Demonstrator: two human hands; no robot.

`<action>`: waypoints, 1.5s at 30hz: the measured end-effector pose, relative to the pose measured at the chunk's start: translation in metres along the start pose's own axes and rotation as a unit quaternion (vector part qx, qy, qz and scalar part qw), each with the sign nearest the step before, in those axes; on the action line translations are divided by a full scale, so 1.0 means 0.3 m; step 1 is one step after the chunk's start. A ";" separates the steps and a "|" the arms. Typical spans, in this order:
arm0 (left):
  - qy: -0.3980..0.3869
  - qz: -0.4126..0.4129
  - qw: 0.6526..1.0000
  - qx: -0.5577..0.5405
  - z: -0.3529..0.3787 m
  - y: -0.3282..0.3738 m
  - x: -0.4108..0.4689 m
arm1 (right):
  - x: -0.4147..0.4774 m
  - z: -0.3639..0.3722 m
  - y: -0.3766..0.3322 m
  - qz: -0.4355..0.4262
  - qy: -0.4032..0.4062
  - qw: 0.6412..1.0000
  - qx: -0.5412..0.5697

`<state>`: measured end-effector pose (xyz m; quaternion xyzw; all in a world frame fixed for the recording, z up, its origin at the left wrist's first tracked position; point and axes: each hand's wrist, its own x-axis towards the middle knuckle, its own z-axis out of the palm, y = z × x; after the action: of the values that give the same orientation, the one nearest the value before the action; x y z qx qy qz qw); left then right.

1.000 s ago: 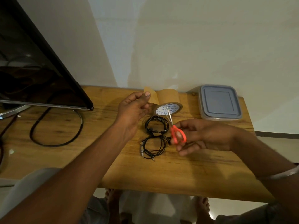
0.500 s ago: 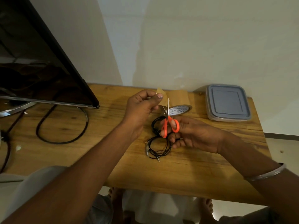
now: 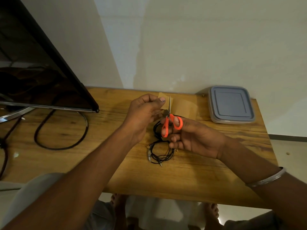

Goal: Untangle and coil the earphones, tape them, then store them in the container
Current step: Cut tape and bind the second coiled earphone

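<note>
My left hand [image 3: 144,113] pinches the free end of the brown tape [image 3: 182,106], pulled out from its roll at the table's back. My right hand [image 3: 194,136] holds orange-handled scissors [image 3: 172,123], fingers through the loops, with the blades upright across the tape strip beside my left thumb. Two coils of black earphones lie on the table: one coil [image 3: 160,152] in plain view below my hands, the other coil [image 3: 156,129] partly hidden under the scissors. The grey-lidded container [image 3: 231,104] stands shut at the back right.
The wooden table [image 3: 174,180] ends at a front edge near my knees. A dark monitor [image 3: 33,72] on a metal stand fills the left, with a thick black cable [image 3: 63,140] looped on the table below it. A wall rises just behind the table.
My right hand has brought the scissors up from beside the earphones to the tape strip, with the blades now across it. My left hand has kept its pinch on the tape end.
</note>
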<state>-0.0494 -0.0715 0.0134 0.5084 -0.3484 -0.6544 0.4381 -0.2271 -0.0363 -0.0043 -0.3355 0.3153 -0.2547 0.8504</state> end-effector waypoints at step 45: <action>-0.052 -0.044 0.998 -0.008 0.002 -0.012 0.005 | -0.197 -0.075 -0.192 0.185 0.107 0.728 -0.652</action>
<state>-0.0510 -0.0717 0.0099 0.4853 -0.3431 -0.7009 0.3943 -0.2954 -0.0446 0.0463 -0.7126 0.5489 0.1416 0.4134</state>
